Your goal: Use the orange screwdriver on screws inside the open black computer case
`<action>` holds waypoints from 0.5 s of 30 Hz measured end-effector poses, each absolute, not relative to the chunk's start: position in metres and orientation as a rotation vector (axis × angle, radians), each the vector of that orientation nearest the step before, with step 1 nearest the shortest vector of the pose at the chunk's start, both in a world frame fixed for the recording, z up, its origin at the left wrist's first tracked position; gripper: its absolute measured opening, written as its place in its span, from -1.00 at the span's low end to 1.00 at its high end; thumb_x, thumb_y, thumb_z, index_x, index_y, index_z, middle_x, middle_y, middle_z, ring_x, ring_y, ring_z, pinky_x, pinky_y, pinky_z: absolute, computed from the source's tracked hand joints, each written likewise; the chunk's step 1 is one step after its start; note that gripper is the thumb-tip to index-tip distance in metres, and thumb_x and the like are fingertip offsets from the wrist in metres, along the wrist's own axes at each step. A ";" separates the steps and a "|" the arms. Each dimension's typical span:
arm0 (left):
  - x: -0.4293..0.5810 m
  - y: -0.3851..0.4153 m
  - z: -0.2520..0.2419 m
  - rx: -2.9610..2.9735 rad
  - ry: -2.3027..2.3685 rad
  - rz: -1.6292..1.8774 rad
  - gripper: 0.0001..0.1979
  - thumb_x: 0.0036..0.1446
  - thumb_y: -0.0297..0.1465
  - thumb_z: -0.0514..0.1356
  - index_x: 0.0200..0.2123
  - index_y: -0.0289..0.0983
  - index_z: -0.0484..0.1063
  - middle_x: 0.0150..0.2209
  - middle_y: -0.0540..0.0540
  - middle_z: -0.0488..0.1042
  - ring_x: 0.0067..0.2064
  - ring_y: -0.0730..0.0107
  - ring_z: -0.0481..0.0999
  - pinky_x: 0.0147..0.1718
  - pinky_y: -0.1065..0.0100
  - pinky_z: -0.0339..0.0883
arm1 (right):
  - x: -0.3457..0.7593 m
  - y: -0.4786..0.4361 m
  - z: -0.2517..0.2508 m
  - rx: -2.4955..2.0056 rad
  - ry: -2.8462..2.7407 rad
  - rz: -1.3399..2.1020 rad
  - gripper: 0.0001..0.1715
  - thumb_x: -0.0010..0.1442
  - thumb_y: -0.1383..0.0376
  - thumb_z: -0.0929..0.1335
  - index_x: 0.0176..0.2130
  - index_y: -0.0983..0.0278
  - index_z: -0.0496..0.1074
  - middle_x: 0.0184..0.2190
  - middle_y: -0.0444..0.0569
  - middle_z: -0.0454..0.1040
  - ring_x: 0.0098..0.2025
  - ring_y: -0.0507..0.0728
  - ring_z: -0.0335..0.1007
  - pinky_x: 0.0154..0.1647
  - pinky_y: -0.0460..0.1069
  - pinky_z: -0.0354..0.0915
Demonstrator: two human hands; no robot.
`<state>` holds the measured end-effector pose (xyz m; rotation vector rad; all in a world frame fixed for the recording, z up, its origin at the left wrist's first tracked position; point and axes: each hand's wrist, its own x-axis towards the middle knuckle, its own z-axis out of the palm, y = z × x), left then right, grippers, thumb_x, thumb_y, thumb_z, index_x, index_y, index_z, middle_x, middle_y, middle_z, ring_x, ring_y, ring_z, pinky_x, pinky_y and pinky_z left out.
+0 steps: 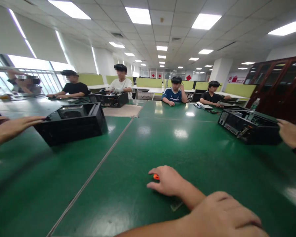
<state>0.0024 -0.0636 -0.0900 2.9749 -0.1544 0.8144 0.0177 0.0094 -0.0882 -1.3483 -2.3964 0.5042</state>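
Observation:
My right hand (166,181) reaches leftward low over the green table (128,184), its fingers curled and its thumb apart from the index finger. A small orange object (156,177) shows in the gap between them and appears to be held; the rest of it is hidden by the hand. My left hand (227,214) lies across in front of my right forearm, back up, with its fingers bent and turned away to the right. Whatever is under those fingers is hidden. A small clear piece (176,205) lies by my right forearm.
An open black computer case (71,126) stands tilted at left, with another person's hand (17,126) on it. A second case (251,126) is at right, also touched by another person's hand (289,133). Several people sit across, one behind a third case (111,98). A table seam (96,171) runs lengthwise.

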 end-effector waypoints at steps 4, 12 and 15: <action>-0.012 -0.068 -0.149 2.897 -0.254 0.388 -0.85 0.28 -0.41 0.24 -0.09 -0.27 0.47 -0.16 0.06 0.61 -0.15 0.61 0.57 -0.25 0.55 0.35 | 0.088 0.003 -0.107 -1.389 -2.477 0.668 -0.28 -0.18 0.05 0.63 -0.03 0.15 0.52 -0.14 -0.05 0.49 -0.14 0.19 0.43 -0.13 0.02 0.31; -0.026 -0.001 -0.149 2.826 -0.198 0.555 -0.60 0.33 -0.22 0.12 -0.56 -0.23 0.32 -0.54 0.01 0.46 -0.49 0.42 0.42 -0.48 0.31 0.17 | 0.192 -0.004 -0.146 -1.801 -1.772 0.810 -0.70 -0.21 0.27 0.60 -0.53 0.28 0.46 -0.51 -0.17 0.40 -0.43 0.04 0.26 -0.34 -0.07 0.13; -0.045 0.048 -0.145 2.637 0.239 0.572 -0.53 0.37 -0.23 0.02 -0.57 -0.27 0.37 -0.55 -0.03 0.45 -0.48 0.45 0.41 -0.43 0.37 0.17 | 0.245 0.006 -0.155 -1.868 -1.223 0.685 -0.72 0.04 0.21 0.52 -0.47 0.31 0.42 -0.55 -0.17 0.36 -0.46 0.02 0.26 -0.37 -0.08 0.19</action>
